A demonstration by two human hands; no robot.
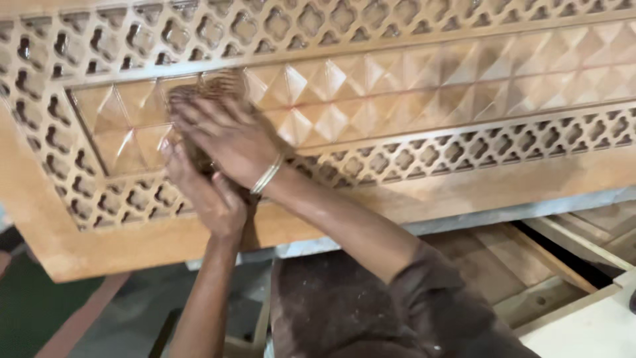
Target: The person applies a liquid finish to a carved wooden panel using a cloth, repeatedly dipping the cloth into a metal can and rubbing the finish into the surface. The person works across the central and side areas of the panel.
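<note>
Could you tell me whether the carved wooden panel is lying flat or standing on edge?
Flat: the panel rests face-up, both hands pressing down on it.

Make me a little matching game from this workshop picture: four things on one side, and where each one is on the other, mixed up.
Things:
1. right hand
2. left hand
3. bangle
4. carved wooden panel

Places:
A. around the right wrist
B. spread across the top of the picture
C. flat on the pyramid carving, over a brown pad
D. just below the other hand, on the lattice border

Pairs: 1-C, 2-D, 3-A, 4-B
</note>
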